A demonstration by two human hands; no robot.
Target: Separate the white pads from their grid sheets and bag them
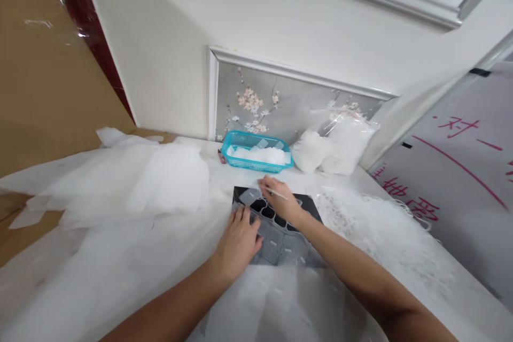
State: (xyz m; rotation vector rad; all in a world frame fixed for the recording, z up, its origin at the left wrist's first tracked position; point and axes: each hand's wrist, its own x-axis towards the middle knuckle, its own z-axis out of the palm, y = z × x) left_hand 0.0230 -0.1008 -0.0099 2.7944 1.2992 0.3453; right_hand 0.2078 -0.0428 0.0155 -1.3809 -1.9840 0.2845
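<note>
Because the right hand [281,201] covers part of the dark panel [308,204], the openings beneath its palm cannot be fully seen. Its fingers are bent and drawn together around a thin pale stick [276,192], whose far end is hidden by the fingertips. Just beside them is a small translucent piece [249,196] over the panel's far left part; whether the fingers also pinch it cannot be told.

The left hand [238,239] rests on the panel's left side, palm down, its fingers slightly apart and the thumb spread away. It hides whatever lies below the palm. The panel lies on the white table [221,175] between the forearms, with black rounded openings along its middle and a greyish translucent sheet [276,246] over its near part. The sheet's small markings are too faint to read.

Beyond the panel stands a blue basket [256,164] holding white pieces, with a stuffed clear bag [347,144] to its right. Glare and wrinkles obscure the bag's contents. White sheets [160,176] are heaped at left, their layers hard to separate, and tangled white strips [372,224] lie at right.
</note>
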